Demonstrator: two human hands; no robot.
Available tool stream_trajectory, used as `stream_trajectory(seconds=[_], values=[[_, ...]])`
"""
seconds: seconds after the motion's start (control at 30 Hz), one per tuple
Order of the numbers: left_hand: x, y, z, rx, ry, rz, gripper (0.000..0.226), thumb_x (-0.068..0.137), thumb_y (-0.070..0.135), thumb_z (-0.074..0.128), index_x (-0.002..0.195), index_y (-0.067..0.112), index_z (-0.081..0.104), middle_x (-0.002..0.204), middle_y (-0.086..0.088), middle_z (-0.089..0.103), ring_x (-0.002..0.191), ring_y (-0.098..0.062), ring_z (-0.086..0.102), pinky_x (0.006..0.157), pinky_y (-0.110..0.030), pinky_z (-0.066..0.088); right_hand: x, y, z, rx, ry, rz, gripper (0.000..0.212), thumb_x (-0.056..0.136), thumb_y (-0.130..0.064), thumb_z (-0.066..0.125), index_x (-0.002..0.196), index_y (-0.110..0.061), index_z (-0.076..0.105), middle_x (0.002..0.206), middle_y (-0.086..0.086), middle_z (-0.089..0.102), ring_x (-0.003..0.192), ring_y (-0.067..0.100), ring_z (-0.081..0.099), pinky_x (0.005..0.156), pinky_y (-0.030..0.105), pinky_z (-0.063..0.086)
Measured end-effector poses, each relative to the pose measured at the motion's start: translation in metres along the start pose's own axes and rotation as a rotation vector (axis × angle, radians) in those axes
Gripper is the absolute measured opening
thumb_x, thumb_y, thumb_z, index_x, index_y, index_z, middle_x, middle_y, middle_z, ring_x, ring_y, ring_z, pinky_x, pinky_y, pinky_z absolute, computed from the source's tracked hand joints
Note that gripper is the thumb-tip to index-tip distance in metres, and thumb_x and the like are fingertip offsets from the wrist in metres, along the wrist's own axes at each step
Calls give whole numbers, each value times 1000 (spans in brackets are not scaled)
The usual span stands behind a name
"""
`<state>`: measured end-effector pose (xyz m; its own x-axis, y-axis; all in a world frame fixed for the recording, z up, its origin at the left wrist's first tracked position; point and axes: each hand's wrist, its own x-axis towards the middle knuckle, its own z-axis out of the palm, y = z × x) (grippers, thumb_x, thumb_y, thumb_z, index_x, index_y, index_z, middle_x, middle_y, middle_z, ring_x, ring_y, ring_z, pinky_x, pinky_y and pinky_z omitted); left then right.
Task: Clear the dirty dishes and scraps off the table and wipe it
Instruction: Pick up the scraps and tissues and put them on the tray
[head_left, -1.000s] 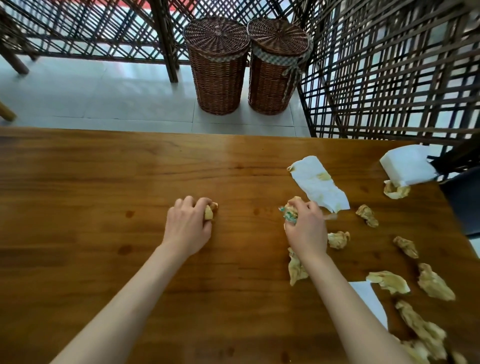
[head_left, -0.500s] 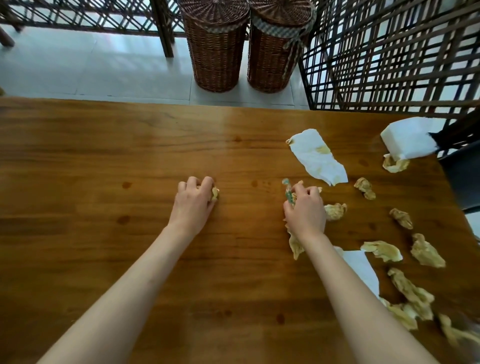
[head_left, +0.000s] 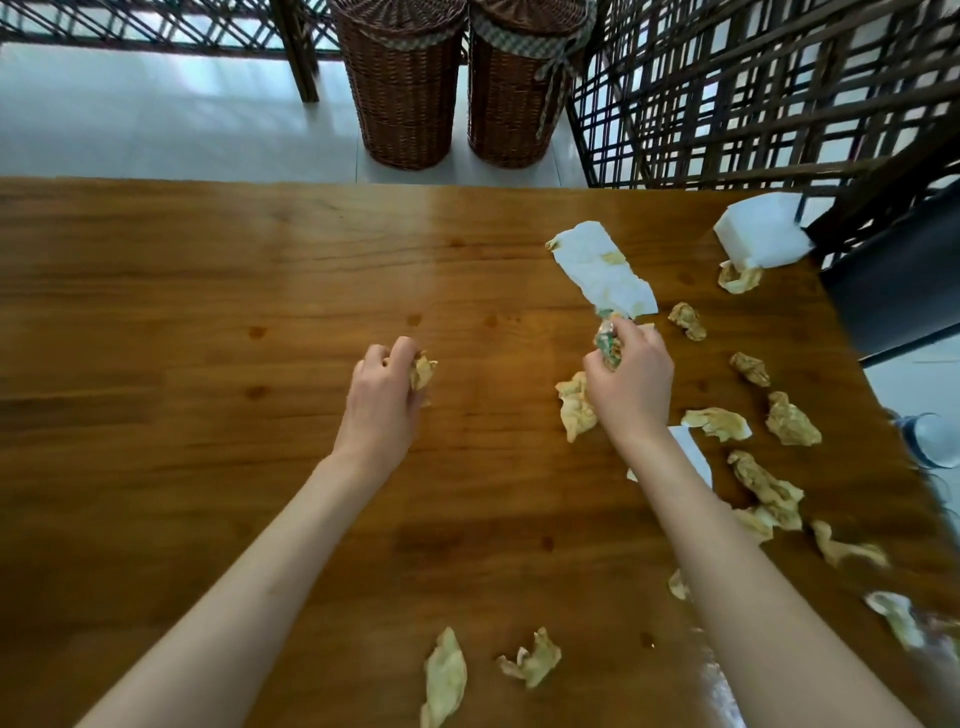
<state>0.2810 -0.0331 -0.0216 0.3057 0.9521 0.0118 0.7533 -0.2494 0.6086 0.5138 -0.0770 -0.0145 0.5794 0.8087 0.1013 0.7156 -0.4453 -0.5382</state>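
Left hand (head_left: 382, 400) curled round yellow scrap (head_left: 422, 371); right hand (head_left: 631, 382) pinching green-flecked wad (head_left: 607, 345). Risk: full fists dropping bits when grabbing more scraps.

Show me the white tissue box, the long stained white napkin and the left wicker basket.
White tissue box (head_left: 759, 234), head view, top face.
Long stained white napkin (head_left: 597, 265), head view, middle of the sheet.
Left brown wicker basket (head_left: 402, 98), head view, woven side wall.

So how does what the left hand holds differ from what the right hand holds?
The left hand grips a plain yellowish scrap, low near the table. The right hand pinches a crumpled green-patterned wrapper, raised towards the white napkin. Both are small crumpled bits of litter.
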Motion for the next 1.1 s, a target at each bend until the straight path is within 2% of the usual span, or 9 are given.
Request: stream_trajectory(seconds=[0.17,0.3,0.37,0.43,0.57,0.63,0.8,0.93,1.1], values=[[-76,8,-16,-109,2,-67,29,87,3,61,110,14,49,103,-8,51,94,-21,50,74,-30,44,-71,10,-38,46,-6,22,37,87,-15,58,124,-8,57,112,5,56,103,17,53,83,20,36],[-146,14,-8,-113,-36,-116,28,86,2,61,108,16,50,99,-5,50,91,-22,49,74,-30,40,-139,19,-45,119,-97,19,33,85,-11,61,119,-9,60,100,-9,47,88,-1,46,84,20,44],[-177,18,2,-117,-45,-139,30,86,3,61,111,16,51,101,-4,50,93,-21,49,75,-28,38,-170,26,-43,146,-177,-15,30,85,-12,62,115,-14,61,96,-12,47,80,-5,46,72,6,42],[-200,21,13,-117,-44,-169,34,86,3,61,115,18,51,103,-4,50,95,-20,48,77,-27,39,-192,36,-38,150,-270,-65,27,83,-11,63,109,-18,63,95,-13,48,80,0,50,62,1,37],[-228,23,31,-71,-65,-206,39,85,4,62,119,22,51,105,-6,49,99,-23,47,80,-32,45,-222,52,-31,176,-434,-121,18,82,-13,64,96,-24,62,88,-13,48,75,2,50,62,10,40],[-236,25,38,-46,-62,-232,41,85,6,63,120,24,50,108,-7,48,101,-23,46,81,-30,44,-232,57,-25,154,-482,-146,19,83,-16,65,100,-24,62,91,-12,46,76,2,49,63,13,43],[-247,25,55,33,-133,-227,43,89,20,60,129,20,44,118,-8,45,107,-22,44,85,-29,41,-250,61,-11,53,-558,-171,37,83,-29,69,119,-25,59,104,-11,40,89,4,47,69,10,39],[-257,21,64,100,-177,-157,56,83,29,68,132,20,43,117,-6,44,105,-19,44,85,-29,41,-256,68,-9,-17,-594,-163,48,76,-29,75,122,-26,58,121,-3,43,101,11,49,79,20,41],[-266,19,66,175,-152,-98,46,81,12,70,122,19,51,110,-11,52,97,-21,50,77,-28,46,-263,63,-13,-41,-553,-173,38,84,-20,66,122,-19,59,126,4,45,110,20,52,85,25,46]])
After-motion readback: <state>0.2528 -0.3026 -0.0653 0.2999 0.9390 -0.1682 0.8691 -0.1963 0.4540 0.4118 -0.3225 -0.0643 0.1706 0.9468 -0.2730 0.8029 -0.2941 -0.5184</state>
